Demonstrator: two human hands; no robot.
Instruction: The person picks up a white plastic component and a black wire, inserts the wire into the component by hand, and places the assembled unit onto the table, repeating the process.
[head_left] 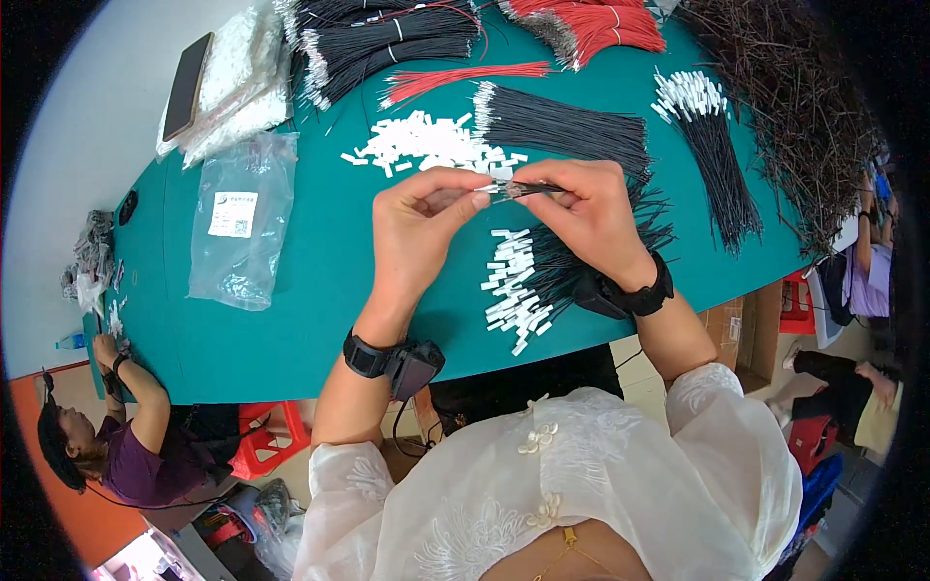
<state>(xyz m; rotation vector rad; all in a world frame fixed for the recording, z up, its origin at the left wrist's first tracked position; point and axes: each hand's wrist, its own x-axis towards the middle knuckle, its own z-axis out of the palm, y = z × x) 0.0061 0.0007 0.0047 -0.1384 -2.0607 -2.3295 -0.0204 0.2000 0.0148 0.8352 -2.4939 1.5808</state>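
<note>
Above the green table (358,339), my left hand (412,223) is closed in a pinch on a small white plastic sleeve (487,188). My right hand (591,213) pinches a few thin black wires (536,189), their bare terminal ends pointing at the sleeve. The fingertips of both hands nearly meet; the exact contact between sleeve and terminals is too small to make out. Just beyond them lie a heap of loose white sleeves (417,138) and a bundle of black wires with metal ends (567,128). Below my right hand rests a pile of white-capped black wires (518,290).
Another white-capped black bundle (712,165) lies at the right, near a brown tangled heap (790,107). Black bundles (392,48) and red bundles (605,29) sit at the back. Leftward are a clear plastic bag (242,223) and a phone (188,87). A co-worker (136,436) sits at far left.
</note>
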